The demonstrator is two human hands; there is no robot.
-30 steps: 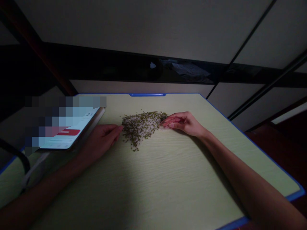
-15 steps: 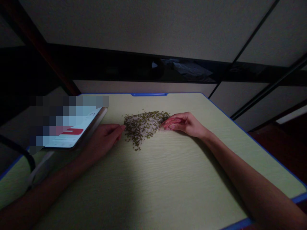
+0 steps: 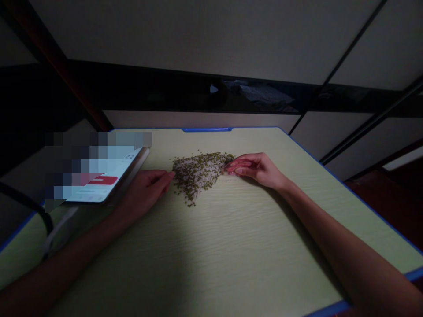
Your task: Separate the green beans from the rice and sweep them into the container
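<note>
A mixed pile of small green beans and white rice-like grains (image 3: 200, 174) lies spread on the pale tabletop, narrowing to a point at the near side. My left hand (image 3: 153, 185) rests at the pile's left edge, thumb and forefinger pinched together at the outermost grains. Whatever sits between those fingertips is too small to make out. At the right edge is my right hand (image 3: 256, 169), its fingers curled close together and the thumb bent in towards them. The right fingertips touch the grains there; what they may hold is hidden.
A lit tablet-like screen (image 3: 109, 176), partly pixelated, stands tilted at the left by my left wrist. A dark cable (image 3: 39, 211) curves beside it. The table (image 3: 251, 246) has a blue rim, and a cabinet front (image 3: 198, 35) rises behind it.
The whole view has shifted slightly, and a number on the screen has gone from 21 to 22. Both hands keep nearly the same places beside the pile.
</note>
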